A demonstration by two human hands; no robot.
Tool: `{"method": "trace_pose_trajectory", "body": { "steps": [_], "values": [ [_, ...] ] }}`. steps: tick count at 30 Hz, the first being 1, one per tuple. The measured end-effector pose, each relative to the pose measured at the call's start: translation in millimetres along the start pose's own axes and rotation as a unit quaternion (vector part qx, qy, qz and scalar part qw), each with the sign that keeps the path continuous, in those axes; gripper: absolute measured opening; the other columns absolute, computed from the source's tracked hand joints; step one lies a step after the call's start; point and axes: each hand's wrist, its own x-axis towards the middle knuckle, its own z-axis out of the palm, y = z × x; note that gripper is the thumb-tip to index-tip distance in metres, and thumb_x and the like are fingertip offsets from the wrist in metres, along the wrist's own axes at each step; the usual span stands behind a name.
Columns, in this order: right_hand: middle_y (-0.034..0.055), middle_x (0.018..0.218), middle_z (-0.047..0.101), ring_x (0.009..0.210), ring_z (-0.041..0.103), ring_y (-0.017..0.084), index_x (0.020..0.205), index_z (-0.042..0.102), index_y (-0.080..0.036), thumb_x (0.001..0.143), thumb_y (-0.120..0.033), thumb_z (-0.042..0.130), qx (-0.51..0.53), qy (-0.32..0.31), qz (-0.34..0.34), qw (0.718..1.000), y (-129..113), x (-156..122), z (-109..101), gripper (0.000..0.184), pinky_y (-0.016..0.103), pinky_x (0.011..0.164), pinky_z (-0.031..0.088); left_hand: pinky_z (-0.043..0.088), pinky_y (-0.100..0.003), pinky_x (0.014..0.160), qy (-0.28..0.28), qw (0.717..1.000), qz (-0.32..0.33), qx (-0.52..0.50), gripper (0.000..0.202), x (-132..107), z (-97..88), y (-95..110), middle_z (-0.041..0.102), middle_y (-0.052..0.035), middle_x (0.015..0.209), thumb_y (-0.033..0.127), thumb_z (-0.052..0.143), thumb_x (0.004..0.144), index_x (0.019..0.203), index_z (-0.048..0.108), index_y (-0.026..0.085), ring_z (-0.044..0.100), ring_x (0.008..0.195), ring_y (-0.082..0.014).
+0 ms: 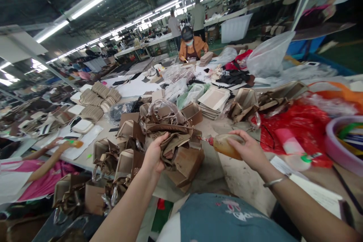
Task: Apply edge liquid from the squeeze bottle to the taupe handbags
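Note:
My left hand (159, 153) is closed on the brown fabric of a handbag (181, 141), thumb on top of the bunched cloth. Wrapped in clear plastic, a handle (166, 106) arches up behind this fabric. In my right hand (246, 147) is a squeeze bottle (227, 145) of amber liquid, probably glue, tipped on its side. Its red-collared nozzle points left at the bag's right edge, close to it; whether they touch I cannot tell. Brown flaps (185, 164) of the bag spread below, toward me.
Several similar bags (127, 164) crowd the left. Stacked beige panels (214, 100) lie beyond. On the right are red plastic (300, 124), a white bottle (297, 162) and a purple basin (334, 149). A co-worker's hands (64, 144) work at the left; another person (193, 47) sits opposite.

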Motion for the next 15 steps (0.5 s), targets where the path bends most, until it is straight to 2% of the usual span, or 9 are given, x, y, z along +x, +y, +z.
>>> {"method": "trace_pose_trajectory", "body": {
  "steps": [7,15],
  "values": [
    [0.0041,0.092,0.063,0.082,0.058,0.020,0.098,0.057,-0.019,0.076,-0.044,0.053,-0.004,0.055,-0.042,0.998,-3.5,5.5,7.7,0.033,0.035,0.077,0.044,0.022,-0.014,0.025,-0.008,1.000,0.001,0.002,0.015,-2.7,-2.8,-1.9,0.056,0.0001,0.048,0.018,0.056,0.076,0.062,0.054,0.012,0.033,0.025,-0.0037],
    [0.0035,0.092,0.064,0.082,0.058,0.021,0.096,0.058,-0.021,0.075,-0.044,0.053,-0.018,0.054,-0.018,0.998,2.5,5.4,4.7,0.032,0.035,0.076,0.044,0.023,-0.014,0.025,-0.007,1.000,0.010,0.004,0.012,-1.8,-3.0,-2.2,0.056,0.0002,0.049,0.018,0.058,0.074,0.064,0.056,0.011,0.035,0.026,-0.0040]
  ]
}}
